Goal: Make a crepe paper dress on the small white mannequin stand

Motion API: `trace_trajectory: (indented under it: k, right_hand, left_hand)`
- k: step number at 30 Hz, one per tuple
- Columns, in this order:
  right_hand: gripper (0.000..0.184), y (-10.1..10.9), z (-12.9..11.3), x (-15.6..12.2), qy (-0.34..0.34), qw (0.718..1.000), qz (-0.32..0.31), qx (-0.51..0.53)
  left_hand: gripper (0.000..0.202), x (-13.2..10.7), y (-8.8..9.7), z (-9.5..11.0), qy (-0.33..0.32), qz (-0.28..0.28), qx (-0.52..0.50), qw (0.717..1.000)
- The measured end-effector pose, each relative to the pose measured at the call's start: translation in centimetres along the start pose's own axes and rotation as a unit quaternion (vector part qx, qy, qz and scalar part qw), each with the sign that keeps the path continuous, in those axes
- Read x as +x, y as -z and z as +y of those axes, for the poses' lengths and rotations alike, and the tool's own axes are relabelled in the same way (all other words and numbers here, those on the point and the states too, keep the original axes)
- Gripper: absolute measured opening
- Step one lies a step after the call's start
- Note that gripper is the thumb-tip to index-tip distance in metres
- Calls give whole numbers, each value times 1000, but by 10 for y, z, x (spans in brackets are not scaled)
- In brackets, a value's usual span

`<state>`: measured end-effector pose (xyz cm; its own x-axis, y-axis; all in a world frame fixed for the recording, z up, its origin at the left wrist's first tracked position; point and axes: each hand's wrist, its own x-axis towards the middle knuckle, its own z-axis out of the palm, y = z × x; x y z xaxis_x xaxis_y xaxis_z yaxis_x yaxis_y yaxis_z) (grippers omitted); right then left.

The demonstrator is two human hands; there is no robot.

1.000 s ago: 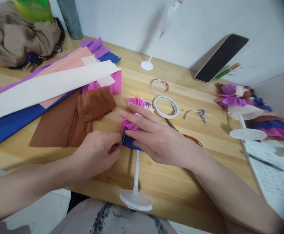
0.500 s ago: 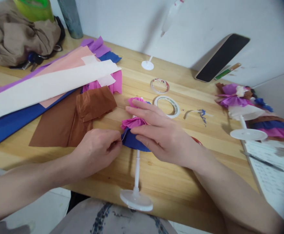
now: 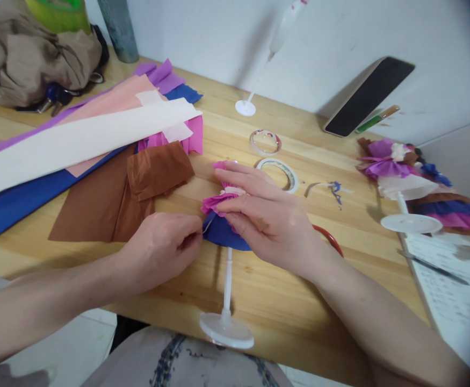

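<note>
My right hand (image 3: 277, 215) lies across a small figure dressed in crepe paper, its thumb and fingers pinching the gathered pink crepe paper (image 3: 216, 203) at the middle. Below the pink, a blue paper skirt (image 3: 224, 236) flares out. A white stand (image 3: 227, 328) with a round base carries the figure, tilted toward me. A thin pale strand (image 3: 207, 223) runs along the skirt's left edge into my left hand (image 3: 170, 239), which is closed in a pinch around its end. The fingers of my right hand hide much of the figure's upper part.
Brown paper (image 3: 160, 171) and a long white strip (image 3: 85, 134) lie to the left with other coloured sheets. Beyond my right hand are tape rolls (image 3: 291, 177) and another white stand (image 3: 245, 107). On the right stands a paper-dressed figure (image 3: 388, 161), near a notebook (image 3: 452, 295) and pen.
My right hand's fingers have shifted slightly right and closed more on the pink paper, exposing a white band there. My left hand has hardly moved.
</note>
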<state>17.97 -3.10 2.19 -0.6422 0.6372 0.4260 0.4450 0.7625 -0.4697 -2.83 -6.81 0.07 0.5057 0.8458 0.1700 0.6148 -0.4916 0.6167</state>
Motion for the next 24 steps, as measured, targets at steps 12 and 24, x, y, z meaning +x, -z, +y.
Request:
trace_trajectory:
  k: [12, 24]
  right_hand:
    - [19, -11, -1, -1, 31, 998, 4, -45]
    - [24, -22, -2, 2, 56, 991, -22, -117]
  left_hand:
    - [22, 1, -1, 0, 12, 3, 10, 1000]
    - [20, 0, -2, -2, 7, 12, 8, 1000]
